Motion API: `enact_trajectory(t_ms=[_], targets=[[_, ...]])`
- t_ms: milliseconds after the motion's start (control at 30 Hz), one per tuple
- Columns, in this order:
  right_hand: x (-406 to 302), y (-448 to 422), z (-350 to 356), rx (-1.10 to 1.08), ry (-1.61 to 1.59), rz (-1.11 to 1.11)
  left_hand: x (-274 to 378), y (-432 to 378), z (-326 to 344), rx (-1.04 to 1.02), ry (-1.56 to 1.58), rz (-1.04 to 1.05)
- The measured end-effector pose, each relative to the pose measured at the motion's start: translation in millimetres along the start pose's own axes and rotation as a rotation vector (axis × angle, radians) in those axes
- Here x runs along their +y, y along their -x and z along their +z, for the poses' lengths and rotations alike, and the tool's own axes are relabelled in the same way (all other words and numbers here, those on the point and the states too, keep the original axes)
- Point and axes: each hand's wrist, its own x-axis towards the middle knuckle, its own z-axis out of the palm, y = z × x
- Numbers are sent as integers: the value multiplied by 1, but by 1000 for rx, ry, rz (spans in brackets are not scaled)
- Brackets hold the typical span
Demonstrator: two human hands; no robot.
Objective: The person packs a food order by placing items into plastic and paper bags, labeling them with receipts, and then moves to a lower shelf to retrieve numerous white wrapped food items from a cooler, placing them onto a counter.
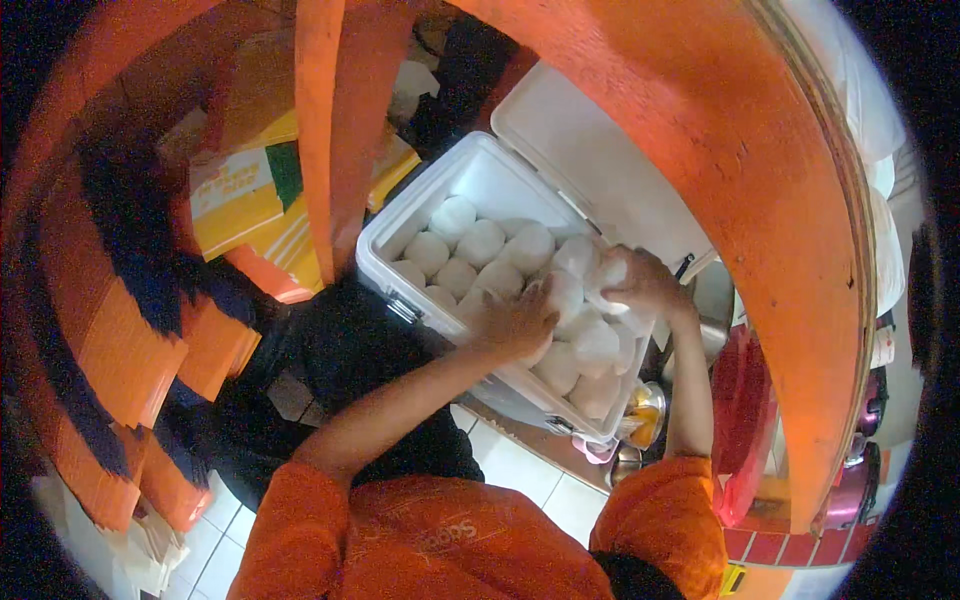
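Note:
A white cooler box (pixel 379 255) stands before me, filled with several round white balls (pixel 480 244) that look like dough. My right hand (pixel 645 281) reaches over the box's right side, its fingers around a white ball (pixel 611 281). My left hand (pixel 517 319) rests among the balls near the front rim, with its fingertips against another ball (pixel 566 294). Whether that hand grips it is unclear. The cooler's lid (pixel 592 150) is swung up behind the box. Some balls are partly hidden under my hands.
A curved-looking orange board (pixel 675 112) arches overhead and down the right. At left are stacks of folded orange cardboard (pixel 131 352) and yellow printed packages (pixel 247 195). A metal bowl (pixel 651 416) with something yellow-orange stands right of the cooler. A red plastic bag (pixel 739 420) hangs farther right.

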Motion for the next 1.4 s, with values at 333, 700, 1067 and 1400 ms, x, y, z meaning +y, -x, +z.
enact_trajectory(t_ms=[333,700,1067,1400], targets=[[-81,-115,89,-159,157,-194,-3,-2,12,22,54,67],[-71,-102,102,-235,311,-300,-80,-29,-107,-102,-331,18],[-69,-87,98,-88,314,-318,-129,-51,-47,-27,-437,-202],[-62,-87,107,-151,101,-265,-124,-47,-63,-197,-470,-136]])
